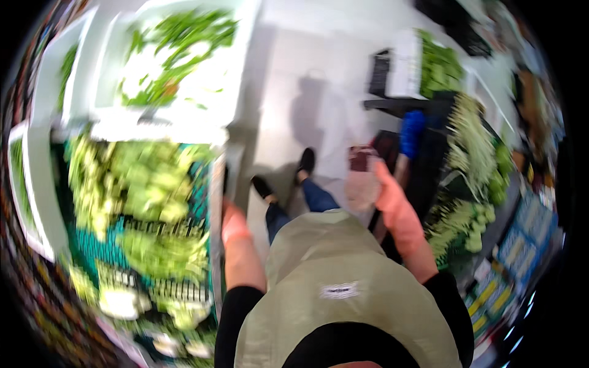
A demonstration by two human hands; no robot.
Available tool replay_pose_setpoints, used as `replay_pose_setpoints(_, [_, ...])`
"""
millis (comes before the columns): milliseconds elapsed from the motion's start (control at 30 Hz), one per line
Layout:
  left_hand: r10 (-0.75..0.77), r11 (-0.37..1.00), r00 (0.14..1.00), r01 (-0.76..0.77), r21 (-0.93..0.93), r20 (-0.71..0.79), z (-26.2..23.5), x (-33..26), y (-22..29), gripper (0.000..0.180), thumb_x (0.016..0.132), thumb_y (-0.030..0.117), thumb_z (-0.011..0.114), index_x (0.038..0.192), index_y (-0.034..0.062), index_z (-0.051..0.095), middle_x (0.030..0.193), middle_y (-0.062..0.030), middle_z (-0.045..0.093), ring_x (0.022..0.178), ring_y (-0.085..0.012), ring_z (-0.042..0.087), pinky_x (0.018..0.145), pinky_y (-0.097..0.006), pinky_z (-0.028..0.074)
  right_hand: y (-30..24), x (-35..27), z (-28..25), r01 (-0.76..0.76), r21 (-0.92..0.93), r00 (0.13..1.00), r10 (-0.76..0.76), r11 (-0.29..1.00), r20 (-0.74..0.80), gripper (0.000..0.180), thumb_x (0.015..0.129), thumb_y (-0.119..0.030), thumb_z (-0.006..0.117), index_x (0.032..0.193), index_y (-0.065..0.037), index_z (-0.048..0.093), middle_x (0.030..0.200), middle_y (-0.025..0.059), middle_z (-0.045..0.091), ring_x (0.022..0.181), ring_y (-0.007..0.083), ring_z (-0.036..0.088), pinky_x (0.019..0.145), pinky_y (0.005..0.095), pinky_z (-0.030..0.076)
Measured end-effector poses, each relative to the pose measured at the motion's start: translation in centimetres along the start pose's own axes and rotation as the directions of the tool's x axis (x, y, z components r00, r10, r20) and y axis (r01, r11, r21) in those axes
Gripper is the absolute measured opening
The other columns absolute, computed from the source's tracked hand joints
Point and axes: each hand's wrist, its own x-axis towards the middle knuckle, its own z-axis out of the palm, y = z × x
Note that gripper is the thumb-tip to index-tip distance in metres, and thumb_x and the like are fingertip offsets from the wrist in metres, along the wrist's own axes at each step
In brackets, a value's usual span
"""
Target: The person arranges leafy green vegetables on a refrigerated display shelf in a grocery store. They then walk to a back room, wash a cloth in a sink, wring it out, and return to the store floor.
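Blurred, squarish piece (363, 183) at right hand (388, 190), leafy greens (161, 189) in latticed crate (93, 244)

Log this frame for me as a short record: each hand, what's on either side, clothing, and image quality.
Left hand: coral-gloved left hand beside the grey upright edge of the produce display; contact unclear, fingers hidden
Right hand: coral-gloved right hand holding a pale pinkish package with a dark red top; contents unclear
Left side: teal plastic crate, pale leafy greens, white box of long green vegetables
Right side: pale stringy vegetables, blurred blue object
Clothing: khaki apron, black sleeves
Image: motion-blurred
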Motion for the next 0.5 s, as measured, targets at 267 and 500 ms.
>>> replay_pose_setpoints(267, [-0.155,0.899,0.955,0.243,-0.364,0.255,3.4,-6.2,5.2,0.03,0.096,0.036,0.062,0.11,0.0096,0.062,0.094,-0.0048,0.066,0.078,-0.0216,0.063,0.07,-0.039,0.054,-7.3,0.8,0.8,0.173,0.214,0.968,-0.206,0.961,0.145,0.046,0.104,-0.034,0.05,0.142,-0.008,0.049,0.135,0.0065,0.06,0.123,0.0216,0.059,0.107,0.0394,0.046])
replay_pose_setpoints(500, [0.137,0.962,0.845,0.01,-0.272,0.517,12.7,-15.7,27.2,0.042,0.095,0.023,0.066,0.131,0.0041,0.054,0.125,-0.0163,0.065,0.108,-0.0264,0.066,0.086,-0.037,0.057,-18.5,4.8,6.5,0.149,0.359,0.914,-0.267,0.921,0.306,0.043,0.103,-0.034,0.053,0.138,-0.01,0.053,0.132,0.0088,0.062,0.122,0.0243,0.059,0.105,0.0433,0.047])
